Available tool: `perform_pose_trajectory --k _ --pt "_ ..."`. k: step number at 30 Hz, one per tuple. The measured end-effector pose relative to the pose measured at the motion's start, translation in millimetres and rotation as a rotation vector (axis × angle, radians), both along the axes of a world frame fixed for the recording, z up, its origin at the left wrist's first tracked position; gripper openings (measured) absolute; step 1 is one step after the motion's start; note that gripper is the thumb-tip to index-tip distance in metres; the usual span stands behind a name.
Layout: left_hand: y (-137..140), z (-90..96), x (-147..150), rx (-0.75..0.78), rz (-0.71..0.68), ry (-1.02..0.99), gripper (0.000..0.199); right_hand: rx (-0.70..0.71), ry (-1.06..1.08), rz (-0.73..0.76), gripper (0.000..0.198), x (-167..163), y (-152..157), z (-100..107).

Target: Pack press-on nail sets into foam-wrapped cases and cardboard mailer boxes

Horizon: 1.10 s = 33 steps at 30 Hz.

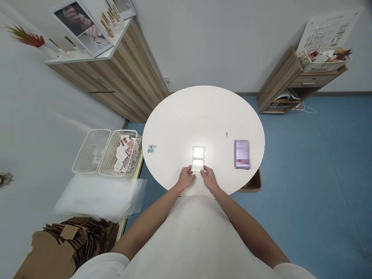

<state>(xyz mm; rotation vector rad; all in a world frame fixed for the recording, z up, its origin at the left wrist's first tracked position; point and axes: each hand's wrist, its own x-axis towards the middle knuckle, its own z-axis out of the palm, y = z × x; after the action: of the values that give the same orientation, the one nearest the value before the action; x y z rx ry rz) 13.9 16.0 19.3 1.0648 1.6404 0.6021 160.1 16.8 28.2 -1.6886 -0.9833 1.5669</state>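
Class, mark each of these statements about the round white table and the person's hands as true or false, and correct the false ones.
1. Both hands touch the clear plastic case. True: the left hand and right hand rest at its near end.
2. The case is shut. False: it lies opened out in two halves.
3. A small set of teal pieces lies near the table's left edge. True.
4. The table is square. False: it is round.
5. Both white baskets beside the table are full. False: the left basket looks bare, the right basket holds packets.
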Motion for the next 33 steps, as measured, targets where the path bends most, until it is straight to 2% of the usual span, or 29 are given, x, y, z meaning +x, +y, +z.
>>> perform_pose_trajectory --k 6,10,13,16,20,23,27,29,33 --pt "-3 -7.8 -4 -0.027 0.028 -0.012 0.054 -0.024 0.004 -0.034 0.052 -2 -5 -8" --pt "-7 -9.6 -8 -0.028 0.025 -0.03 0.054 -0.046 -0.041 -0.039 0.051 -1 -6 -10" --pt "-12 -6.7 -16 -0.044 0.003 -0.029 0.055 -0.079 -0.112 -0.077 0.049 -1 -9 -6" --pt "-18 -2.6 -33 -0.054 -0.038 0.003 0.05 -0.019 -0.142 -0.111 0.042 -7 -9 5" --pt "-19 3.6 -77 0.0 -0.049 0.094 0.036 0.074 -0.123 -0.031 0.035 -35 1 22" --pt "-10 8.4 -123 0.077 -0.004 0.175 0.032 0.019 -0.109 0.197 0.03 -69 14 27" --pt "16 12.8 -186 0.164 0.001 0.273 0.032 -0.034 -0.186 0.513 0.031 -119 31 21" --pt "34 13.9 -212 0.19 -0.006 0.31 0.034 0.012 -0.297 0.578 0.033 -144 42 15" --pt "70 13.2 -245 0.198 -0.102 0.398 0.045 0.134 -0.475 0.6 0.038 -190 72 6"
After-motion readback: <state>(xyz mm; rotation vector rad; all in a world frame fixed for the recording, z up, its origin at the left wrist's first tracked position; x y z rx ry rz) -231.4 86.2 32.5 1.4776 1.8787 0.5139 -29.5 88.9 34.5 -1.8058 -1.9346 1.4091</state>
